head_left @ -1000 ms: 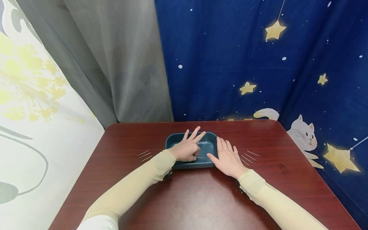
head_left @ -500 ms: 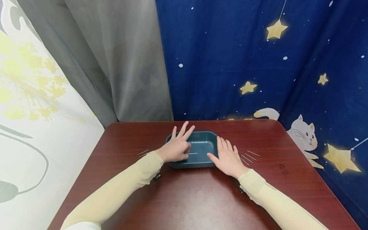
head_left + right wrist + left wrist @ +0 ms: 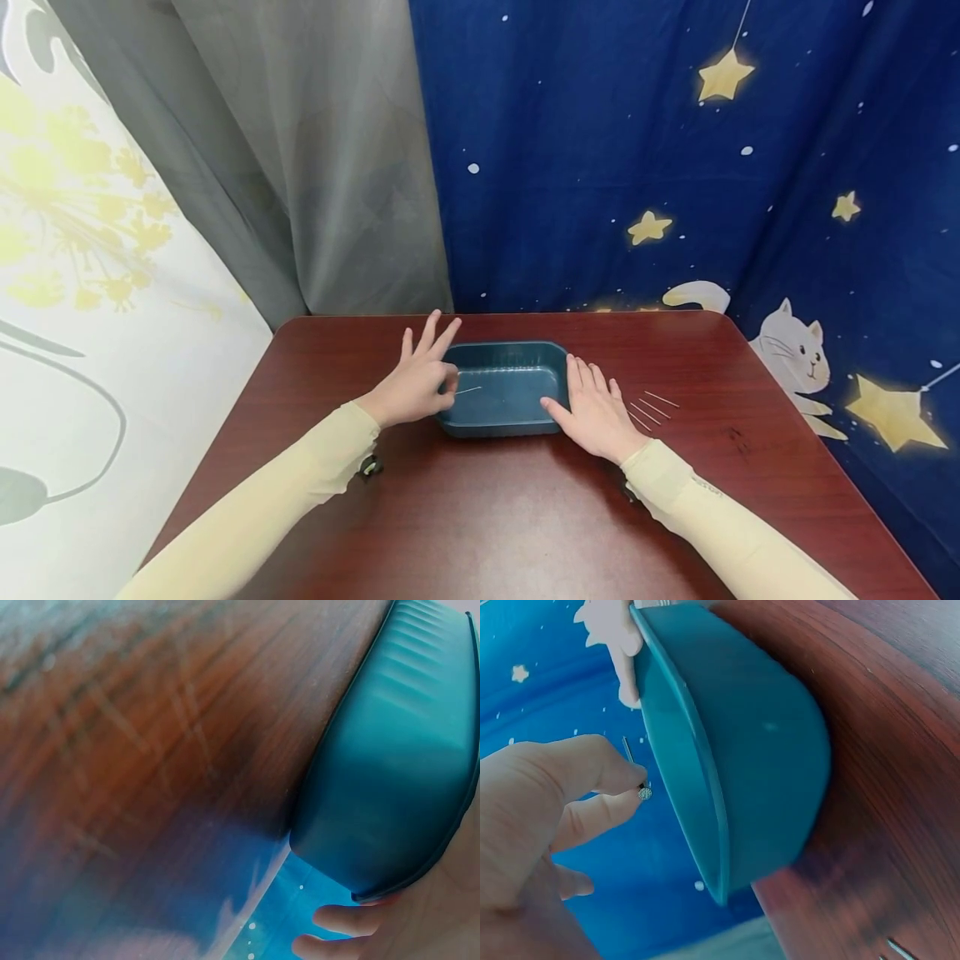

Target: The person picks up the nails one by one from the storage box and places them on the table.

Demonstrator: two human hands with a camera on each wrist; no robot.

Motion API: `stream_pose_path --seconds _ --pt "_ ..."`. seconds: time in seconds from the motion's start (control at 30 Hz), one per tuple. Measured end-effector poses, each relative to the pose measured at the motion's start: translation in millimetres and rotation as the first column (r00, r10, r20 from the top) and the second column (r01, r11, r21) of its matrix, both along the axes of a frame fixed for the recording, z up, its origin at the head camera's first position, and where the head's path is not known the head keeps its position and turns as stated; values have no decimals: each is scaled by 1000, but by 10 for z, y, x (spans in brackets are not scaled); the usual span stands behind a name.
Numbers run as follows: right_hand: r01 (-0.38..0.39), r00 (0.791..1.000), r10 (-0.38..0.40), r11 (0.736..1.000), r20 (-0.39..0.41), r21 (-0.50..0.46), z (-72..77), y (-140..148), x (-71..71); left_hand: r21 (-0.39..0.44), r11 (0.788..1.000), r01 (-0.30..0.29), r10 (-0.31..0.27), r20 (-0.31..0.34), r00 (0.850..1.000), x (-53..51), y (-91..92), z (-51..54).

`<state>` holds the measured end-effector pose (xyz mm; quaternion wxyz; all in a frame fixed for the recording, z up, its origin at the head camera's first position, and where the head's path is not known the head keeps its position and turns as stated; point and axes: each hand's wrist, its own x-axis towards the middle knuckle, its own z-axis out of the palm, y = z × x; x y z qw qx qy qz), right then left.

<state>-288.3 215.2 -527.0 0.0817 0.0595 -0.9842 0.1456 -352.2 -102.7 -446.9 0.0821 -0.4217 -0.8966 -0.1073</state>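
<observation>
My left hand (image 3: 411, 387) pinches a thin metal nail (image 3: 468, 390) between thumb and index finger, the other fingers spread. It is at the left end of a dark teal plastic box (image 3: 502, 429), with the nail's far end over the box. In the left wrist view the nail's round, textured head (image 3: 644, 793) shows at the fingertips, outside the rim. My right hand (image 3: 596, 412) rests straight-fingered along the box's right side, thumb over the rim. Several similar nails (image 3: 656, 407) lie on the table just right of that hand.
The reddish-brown table (image 3: 495, 517) carries the box near its far edge. A nail (image 3: 900, 949) lies on the wood at the bottom of the left wrist view. Behind the table hang a grey curtain (image 3: 360, 167) and a blue starry one (image 3: 570, 167).
My left hand has moved left from over the middle of the box to its left end, with the nail still pinched. My right hand has stayed in place.
</observation>
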Motion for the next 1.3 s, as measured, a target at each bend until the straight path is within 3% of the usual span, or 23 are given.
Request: stream_pose_path --seconds 0.3,0.5,0.67,0.9,1.3 --pt "-4 1000 4 1000 1 -6 5 -4 -14 48 995 -92 90 49 995 -40 -399 27" --pt "-4 1000 4 1000 5 -14 31 -13 -4 65 986 -151 146 77 986 -28 -665 -29" --pt "4 1000 -4 1000 -5 -16 37 8 27 45 974 -222 215 121 969 -15 -810 -175" --pt "-8 1000 9 1000 6 -21 43 -9 30 15 952 -306 299 178 938 112 -963 -412" --pt "-8 1000 9 1000 13 -21 32 -7 25 -29 935 -353 354 137 925 87 -1053 -640"
